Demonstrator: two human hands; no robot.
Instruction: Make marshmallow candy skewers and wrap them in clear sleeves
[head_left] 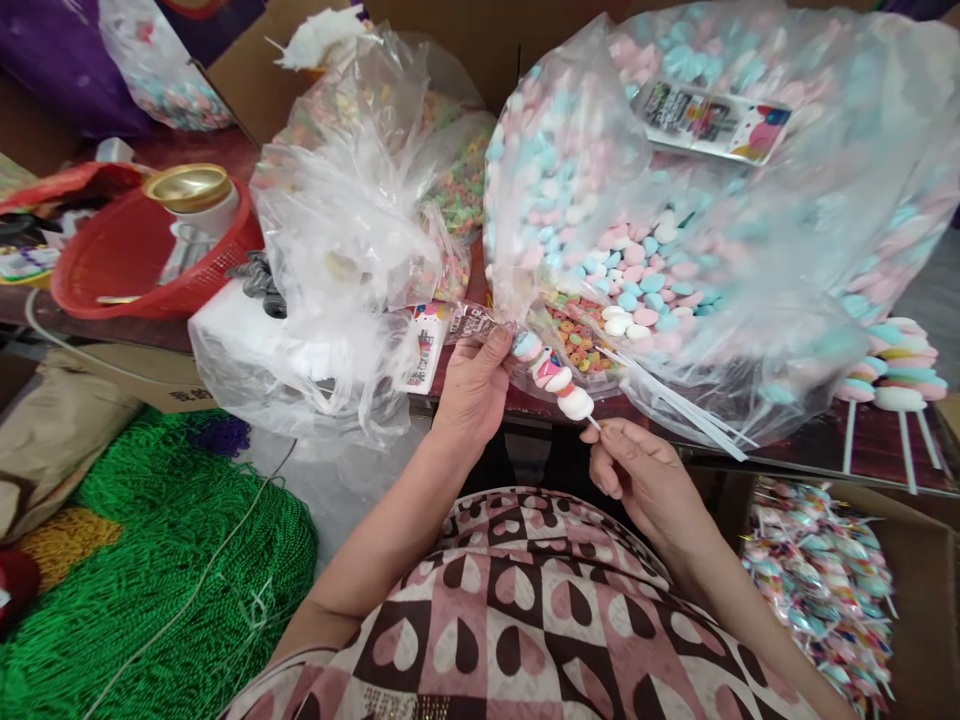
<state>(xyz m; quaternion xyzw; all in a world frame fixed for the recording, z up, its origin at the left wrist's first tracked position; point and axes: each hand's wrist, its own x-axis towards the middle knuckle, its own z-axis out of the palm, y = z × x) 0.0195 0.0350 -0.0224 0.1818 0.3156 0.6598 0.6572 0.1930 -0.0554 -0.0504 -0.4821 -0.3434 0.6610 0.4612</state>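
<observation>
A marshmallow skewer slants in front of me, with white, pink and blue pieces and orange rings on a white stick. The thumb and fingers of my left hand are closed on a clear printed wrapper at the skewer's upper end. How far the wrapper reaches down over the marshmallows I cannot tell. At the lower end, my right hand pinches the bare stick. Just beyond both hands lie small ring candies and loose marshmallows in an open plastic bag. White sticks stick out over the table edge.
Finished-looking marshmallow skewers rest at the table's right edge. Below stands a cardboard box of wrapped skewers. Printed wrappers lie left of my hands. Further left are a red basket and a heap of green cords.
</observation>
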